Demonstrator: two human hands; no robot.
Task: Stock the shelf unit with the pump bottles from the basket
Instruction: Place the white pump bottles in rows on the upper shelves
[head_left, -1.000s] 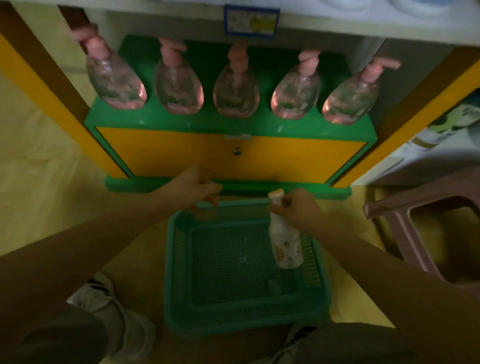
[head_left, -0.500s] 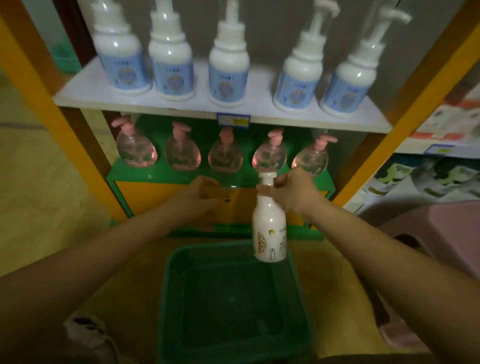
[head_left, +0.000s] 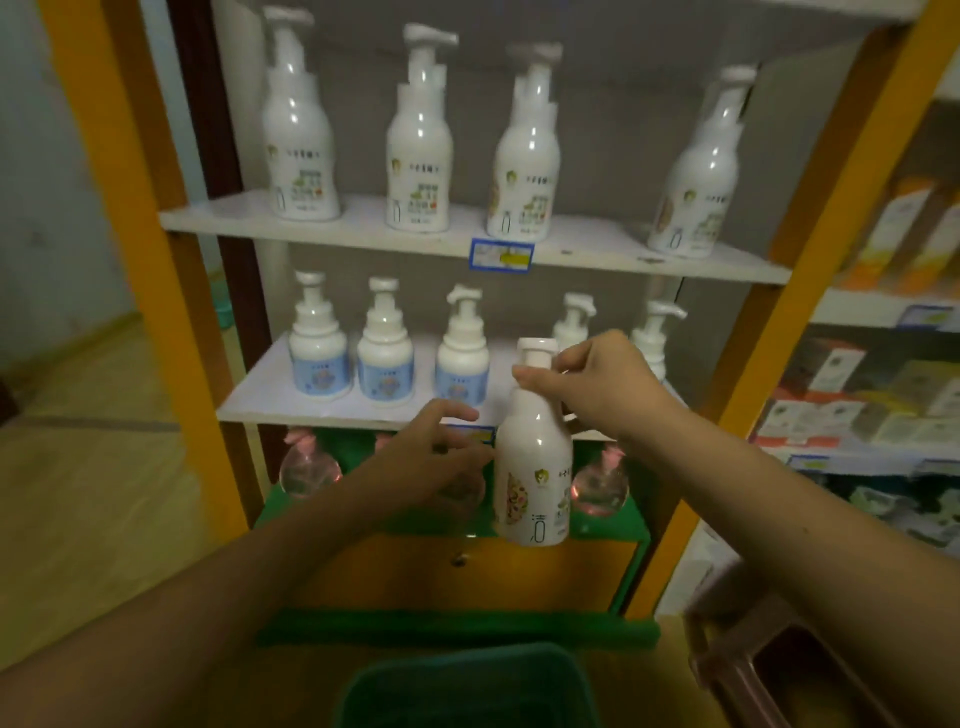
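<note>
My right hand (head_left: 597, 384) grips the neck of a tall white pump bottle (head_left: 532, 478), which hangs upright in front of the shelf unit's lower part. My left hand (head_left: 431, 452) floats just left of the bottle with fingers apart, holding nothing. The top shelf (head_left: 374, 234) carries several matching tall white bottles (head_left: 418, 140), with a gap between the third and the rightmost one. Only the far rim of the green basket (head_left: 462, 675) shows at the bottom edge.
The middle shelf (head_left: 270, 395) holds short white bottles with blue labels (head_left: 384, 358). Round pink bottles (head_left: 306, 467) stand on the green bottom ledge. Yellow uprights (head_left: 150, 260) frame the unit. A pink stool (head_left: 769, 654) stands at the lower right, and boxed goods (head_left: 852, 405) fill shelves at right.
My right hand lifted the white bottle out of the basket and up to middle-shelf height. My left hand rose beside it. The view tilted up, revealing the upper shelves.
</note>
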